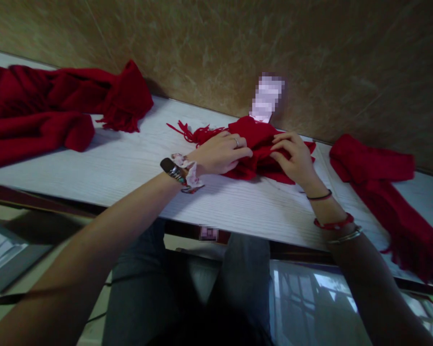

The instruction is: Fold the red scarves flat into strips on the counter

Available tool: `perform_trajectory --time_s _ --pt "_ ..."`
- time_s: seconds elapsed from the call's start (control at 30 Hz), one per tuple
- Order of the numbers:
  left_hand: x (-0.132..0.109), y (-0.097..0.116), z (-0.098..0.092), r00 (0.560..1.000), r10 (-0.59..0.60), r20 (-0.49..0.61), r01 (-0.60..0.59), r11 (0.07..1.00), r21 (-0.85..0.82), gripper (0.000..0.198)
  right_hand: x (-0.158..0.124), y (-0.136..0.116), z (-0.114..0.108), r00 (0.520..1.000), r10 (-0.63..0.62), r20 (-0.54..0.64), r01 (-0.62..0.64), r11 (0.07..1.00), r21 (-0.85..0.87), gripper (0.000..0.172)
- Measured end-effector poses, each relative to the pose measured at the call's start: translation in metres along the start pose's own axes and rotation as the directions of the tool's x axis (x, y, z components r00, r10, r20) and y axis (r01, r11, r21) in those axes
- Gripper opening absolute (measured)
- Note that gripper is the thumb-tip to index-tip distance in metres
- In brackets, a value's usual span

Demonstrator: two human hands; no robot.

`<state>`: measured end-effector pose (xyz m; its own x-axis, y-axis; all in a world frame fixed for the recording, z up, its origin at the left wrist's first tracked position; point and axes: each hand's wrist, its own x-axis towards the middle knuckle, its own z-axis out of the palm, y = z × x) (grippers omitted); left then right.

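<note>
A bunched red scarf point(254, 132) with loose fringe at its left end lies on the white tabletop in front of me. My left hand point(220, 153) comes at it from the left, fingers bent and closed on the cloth; the fingertips are partly hidden in the folds. From the right, my right hand point(294, 157) pinches the scarf's folds between thumb and curved fingers. Both hands stay low, close to the table.
More red scarves point(126, 98) lie in a heap at the left, and another folded fringed scarf point(373, 175) is at the right. A pale blurred card point(267, 98) leans on the brown marbled wall point(202, 53) behind the narrow white table point(130, 168).
</note>
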<state>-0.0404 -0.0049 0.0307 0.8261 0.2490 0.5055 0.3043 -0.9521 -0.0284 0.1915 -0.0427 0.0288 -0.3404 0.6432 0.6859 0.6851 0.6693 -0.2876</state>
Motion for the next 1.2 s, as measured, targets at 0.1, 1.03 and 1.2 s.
perform_trajectory --time_s 0.1,1.03,1.2 --pt "-0.001 -0.008 -0.010 0.930 -0.220 -0.294 0.174 0.969 -0.174 0.013 0.003 -0.002 -0.004 0.985 0.091 -0.148 -0.064 0.982 0.178 0.019" --pt "-0.006 -0.022 -0.003 0.936 -0.212 -0.280 0.218 0.976 -0.010 0.025 0.001 0.012 0.001 0.944 0.250 -0.216 -0.289 0.941 -0.174 0.022" --pt "-0.015 -0.042 -0.011 0.850 -0.363 -0.381 0.353 0.930 -0.099 0.019 -0.001 0.021 -0.003 0.925 0.285 -0.250 -0.331 0.928 -0.170 0.017"
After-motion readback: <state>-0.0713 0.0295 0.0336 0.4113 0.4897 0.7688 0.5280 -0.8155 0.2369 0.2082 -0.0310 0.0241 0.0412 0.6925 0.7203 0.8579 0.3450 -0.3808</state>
